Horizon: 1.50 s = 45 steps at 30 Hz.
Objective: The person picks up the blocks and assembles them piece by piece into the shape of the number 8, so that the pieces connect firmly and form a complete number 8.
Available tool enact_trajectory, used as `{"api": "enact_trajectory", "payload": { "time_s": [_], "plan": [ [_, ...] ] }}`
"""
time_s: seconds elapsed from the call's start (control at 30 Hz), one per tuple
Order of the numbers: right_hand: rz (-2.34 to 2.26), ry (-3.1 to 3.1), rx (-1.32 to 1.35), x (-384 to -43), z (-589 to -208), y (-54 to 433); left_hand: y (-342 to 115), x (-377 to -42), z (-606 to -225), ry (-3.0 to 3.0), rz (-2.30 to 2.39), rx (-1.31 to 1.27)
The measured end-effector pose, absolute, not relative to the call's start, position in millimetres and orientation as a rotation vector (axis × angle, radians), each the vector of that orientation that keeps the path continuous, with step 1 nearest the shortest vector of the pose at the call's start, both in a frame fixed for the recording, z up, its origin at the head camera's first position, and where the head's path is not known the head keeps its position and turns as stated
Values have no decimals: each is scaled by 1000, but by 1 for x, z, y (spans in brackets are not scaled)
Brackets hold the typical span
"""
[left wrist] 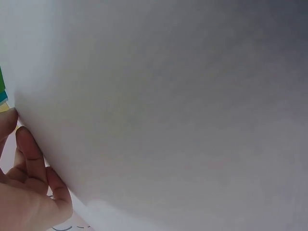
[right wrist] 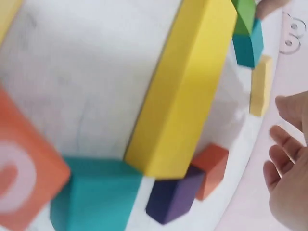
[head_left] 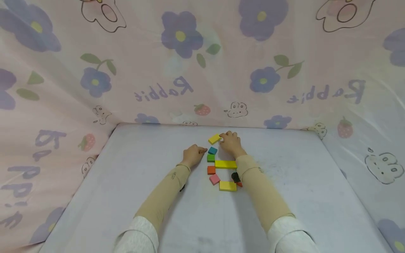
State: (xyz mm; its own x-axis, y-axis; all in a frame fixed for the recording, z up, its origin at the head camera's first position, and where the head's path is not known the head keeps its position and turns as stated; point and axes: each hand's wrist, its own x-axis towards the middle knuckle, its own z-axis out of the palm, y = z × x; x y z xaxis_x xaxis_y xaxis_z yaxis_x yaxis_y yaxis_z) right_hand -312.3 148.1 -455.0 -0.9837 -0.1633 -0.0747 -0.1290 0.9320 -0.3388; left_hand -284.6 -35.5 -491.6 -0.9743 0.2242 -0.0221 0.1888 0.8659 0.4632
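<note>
My left hand (head_left: 193, 155) rests low over the table, an extended finger at the edge of a teal block (head_left: 212, 150); whether it touches is unclear. In the left wrist view, the other fingers of this hand (left wrist: 31, 183) are loosely bent. My right hand (head_left: 231, 144) is beside a tilted yellow block (head_left: 214, 139) at the far end. In the right wrist view, a gap separates its loosely bent fingers (right wrist: 283, 144) from this yellow block (right wrist: 261, 86). A green block (head_left: 211, 158) lies below the teal one, and a long yellow block (head_left: 225, 164) runs rightward.
Nearer are an orange block (head_left: 211, 170), a pink block (head_left: 214, 179) and a shorter yellow block (head_left: 227, 186). My right forearm partly covers the right side, where a purple block (right wrist: 174, 195) and a teal block (right wrist: 96, 192) stand. A patterned curtain (head_left: 202, 70) borders the white table (head_left: 126, 168).
</note>
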Motion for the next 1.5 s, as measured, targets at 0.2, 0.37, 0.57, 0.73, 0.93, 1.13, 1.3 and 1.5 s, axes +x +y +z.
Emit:
{"api": "enact_trajectory", "payload": {
  "time_s": [0.2, 0.37, 0.57, 0.73, 0.93, 1.13, 1.3, 1.5],
  "plan": [
    [-333, 2983, -339, -307, -457, 139, -34, -283, -490, 2954, 713, 371],
    [-318, 2938, -325, -302, -457, 136, -35, -283, -492, 2956, 709, 382],
    [-298, 2903, -300, -299, -459, 134, -34, -283, -492, 2958, 710, 401],
    [-250, 2896, -305, -300, -461, 137, -34, -283, -492, 2967, 693, 429],
    [-245, 2905, -315, -301, -462, 146, -35, -284, -492, 2956, 682, 427],
    [-279, 2926, -339, -301, -463, 160, -36, -286, -490, 2952, 691, 402],
    [-350, 2924, -369, -298, -468, 172, -36, -285, -490, 2944, 681, 406],
    [-393, 2897, -394, -294, -471, 178, -38, -288, -495, 2946, 676, 390]
  ]
}}
